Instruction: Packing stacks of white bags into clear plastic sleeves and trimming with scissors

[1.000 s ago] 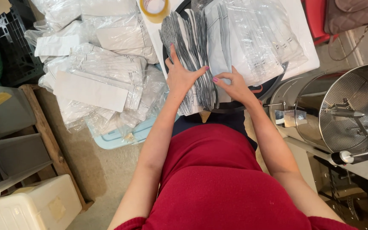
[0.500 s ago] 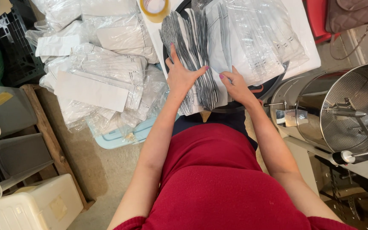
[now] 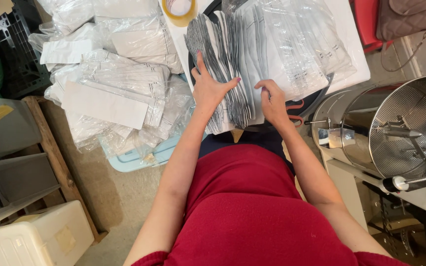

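A white surface is sitting at the top of the view, crowded with clear plastic packets and ringed by clutter on a concrete floor. A fanned stack of grey-and-white packets is lying at the near edge of the surface, overlapping like roof tiles. The left hand is resting flat and open on the left part of this stack, fingers spread, thumb reaching toward the right. The right hand is sitting just beside it on the same stack, fingers curled down onto a packet edge; whether it is pinching one cannot be told. More clear packets are spreading to the right of the stack. A roll of yellowish tape is lying at the far left of the surface. To the left, a loose heap of bagged packets is piling over a pale blue tray. A perforated steel drum is standing to the right, well apart from the hands.
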